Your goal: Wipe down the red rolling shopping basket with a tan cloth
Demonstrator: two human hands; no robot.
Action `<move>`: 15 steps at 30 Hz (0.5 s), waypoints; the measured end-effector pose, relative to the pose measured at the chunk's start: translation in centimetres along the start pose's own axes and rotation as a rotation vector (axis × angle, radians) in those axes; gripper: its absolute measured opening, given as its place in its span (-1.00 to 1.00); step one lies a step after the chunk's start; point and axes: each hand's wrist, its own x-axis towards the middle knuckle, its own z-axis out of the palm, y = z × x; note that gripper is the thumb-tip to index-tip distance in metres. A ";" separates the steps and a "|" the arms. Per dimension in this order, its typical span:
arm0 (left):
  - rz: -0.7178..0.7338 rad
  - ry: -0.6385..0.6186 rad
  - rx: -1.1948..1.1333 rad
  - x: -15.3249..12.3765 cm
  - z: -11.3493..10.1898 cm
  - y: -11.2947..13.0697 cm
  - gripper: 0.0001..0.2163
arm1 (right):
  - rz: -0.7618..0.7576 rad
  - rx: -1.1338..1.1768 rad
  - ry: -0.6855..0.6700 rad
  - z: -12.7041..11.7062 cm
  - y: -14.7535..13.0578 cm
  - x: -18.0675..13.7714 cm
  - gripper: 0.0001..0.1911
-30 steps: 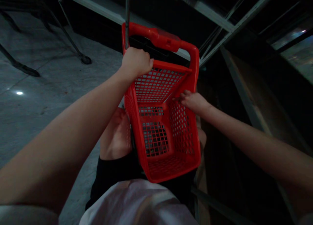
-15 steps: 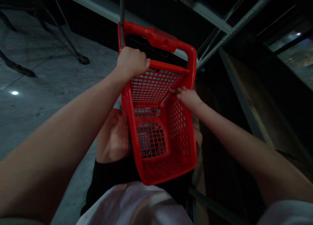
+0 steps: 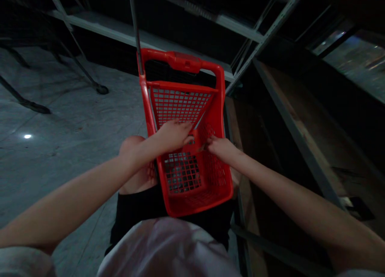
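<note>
A red plastic shopping basket (image 3: 197, 195) rests against my lap, its mesh walls tilted toward me and its red handle (image 3: 180, 61) at the far end. My left hand (image 3: 173, 135) is inside the basket, fingers curled over a thin grey metal bar (image 3: 199, 120) near the middle step. My right hand (image 3: 220, 147) reaches in from the right, fingers bent and touching the same spot on the inner wall. A grey pole (image 3: 134, 26) rises from the basket's far left corner. What my fingers pinch is hard to see in the dim light.
Metal shelving (image 3: 186, 36) with pale boards runs across the back and down the right side. Wooden boards (image 3: 288, 120) lie low at the right. Grey concrete floor (image 3: 45, 148) spreads to the left, with dark stand legs (image 3: 99, 86) on it. My bare knee (image 3: 132, 148) sits left of the basket.
My left hand left the basket's far rim and came down inside, beside the right hand. The right hand shifted slightly left and inward. The view tilted so the basket sits lower.
</note>
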 end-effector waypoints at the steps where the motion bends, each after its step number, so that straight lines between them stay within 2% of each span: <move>1: 0.047 -0.079 -0.025 -1.6 0.4 1.8 -0.59 | 0.011 -0.015 0.026 -0.5 0.8 0.6 -0.64; 3: 0.144 -0.163 -0.059 -4.6 1.1 4.4 -0.57 | 0.039 -0.064 0.079 -1.6 2.8 2.3 -0.63; 5: 0.206 -0.163 -0.078 -6.8 1.7 5.5 -0.51 | 0.078 -0.118 0.127 -2.7 5.3 4.4 -0.61; 7: 0.197 -0.127 -0.097 -8.0 2.1 5.7 -0.46 | 0.136 -0.153 0.179 -3.8 7.7 6.6 -0.58; 10: 0.122 -0.065 -0.143 -8.3 2.1 5.1 -0.43 | 0.258 -0.128 0.255 -4.8 10.1 9.1 -0.54; 13: 0.072 -0.037 -0.186 -7.9 1.9 4.8 -0.42 | 0.303 -0.063 0.259 -4.6 9.6 9.8 -0.52; 15: 0.033 -0.041 -0.191 -7.8 1.8 4.9 -0.42 | 0.232 -0.024 0.188 -3.8 7.6 8.6 -0.55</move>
